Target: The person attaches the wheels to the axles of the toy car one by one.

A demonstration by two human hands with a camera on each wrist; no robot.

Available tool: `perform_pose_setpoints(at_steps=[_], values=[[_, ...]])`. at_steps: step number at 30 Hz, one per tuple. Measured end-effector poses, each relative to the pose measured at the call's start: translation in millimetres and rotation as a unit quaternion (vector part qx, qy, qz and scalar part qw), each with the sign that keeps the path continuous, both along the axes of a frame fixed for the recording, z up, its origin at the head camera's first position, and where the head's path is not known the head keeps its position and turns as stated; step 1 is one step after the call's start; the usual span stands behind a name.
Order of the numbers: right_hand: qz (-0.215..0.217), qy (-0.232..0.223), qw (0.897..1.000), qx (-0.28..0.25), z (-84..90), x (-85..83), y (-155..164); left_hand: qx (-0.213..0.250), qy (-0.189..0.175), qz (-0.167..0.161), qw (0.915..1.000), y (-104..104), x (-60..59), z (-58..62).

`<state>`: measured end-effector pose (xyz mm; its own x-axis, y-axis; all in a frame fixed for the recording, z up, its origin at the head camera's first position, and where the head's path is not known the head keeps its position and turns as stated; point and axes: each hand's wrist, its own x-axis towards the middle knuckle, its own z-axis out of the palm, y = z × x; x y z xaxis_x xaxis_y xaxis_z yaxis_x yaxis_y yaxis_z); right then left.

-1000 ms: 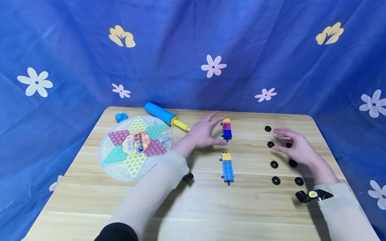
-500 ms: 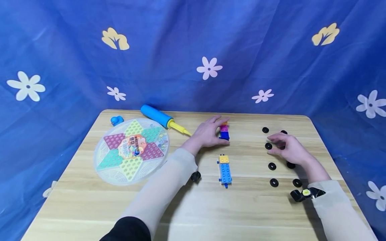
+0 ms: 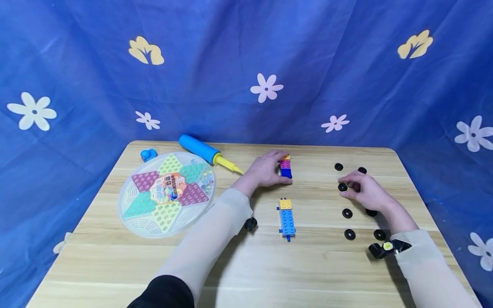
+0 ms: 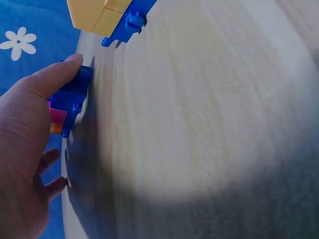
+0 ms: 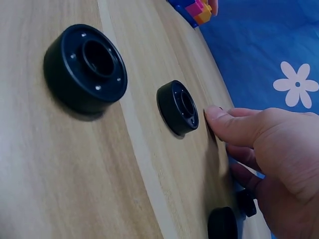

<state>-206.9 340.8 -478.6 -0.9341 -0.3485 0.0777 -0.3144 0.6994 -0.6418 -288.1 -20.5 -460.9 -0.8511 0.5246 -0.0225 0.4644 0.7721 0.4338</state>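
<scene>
My left hand [image 3: 266, 171] [image 4: 30, 124] grips a short brick stack [image 3: 286, 167] [image 4: 67, 107] of yellow, pink and blue bricks lying on the wooden table [image 3: 246, 265], thumb on its blue end. A longer blue and yellow brick piece [image 3: 287, 216] [image 4: 107, 12] lies just nearer me. My right hand [image 3: 366, 192] [image 5: 269, 149] has its fingers curled and pinches a black wheel that it mostly hides. Its thumb lies beside another black wheel [image 3: 342, 187] [image 5: 179, 107]. A third wheel [image 3: 347, 213] [image 5: 84, 67] sits closer to me.
More black wheels [image 3: 338, 166] [image 3: 349, 234] [image 3: 379, 234] lie in two rows on the right. A round Chinese checkers board [image 3: 165, 192] lies at the left, with a blue and yellow pump [image 3: 204, 149] and a small blue object [image 3: 148, 154] behind it. Blue flowered cloth hangs behind the table.
My left hand went from open beside the brick stack to gripping it. My right hand curled and closed on a wheel among the rows.
</scene>
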Motion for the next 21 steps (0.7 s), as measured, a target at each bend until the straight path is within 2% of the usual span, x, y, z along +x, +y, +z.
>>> perform_pose_setpoints(at_steps=[5,9,14,21], values=[[0.0,-0.023,1.0,0.013,3.2,0.6,-2.8,0.004,-0.01,0.009,0.9999,0.7,-0.6,0.1],[0.001,-0.02,1.0,0.022,0.9,0.7,-4.3,0.004,-0.018,0.016,0.9997,1.6,-1.0,-1.8],[0.005,-0.017,0.999,0.029,-2.0,1.0,-4.7,0.002,-0.021,0.01,0.9997,2.0,-1.3,-3.2],[0.007,0.019,1.0,0.02,4.7,2.4,-4.6,0.034,-0.013,0.003,0.9993,-3.1,-2.8,2.5]])
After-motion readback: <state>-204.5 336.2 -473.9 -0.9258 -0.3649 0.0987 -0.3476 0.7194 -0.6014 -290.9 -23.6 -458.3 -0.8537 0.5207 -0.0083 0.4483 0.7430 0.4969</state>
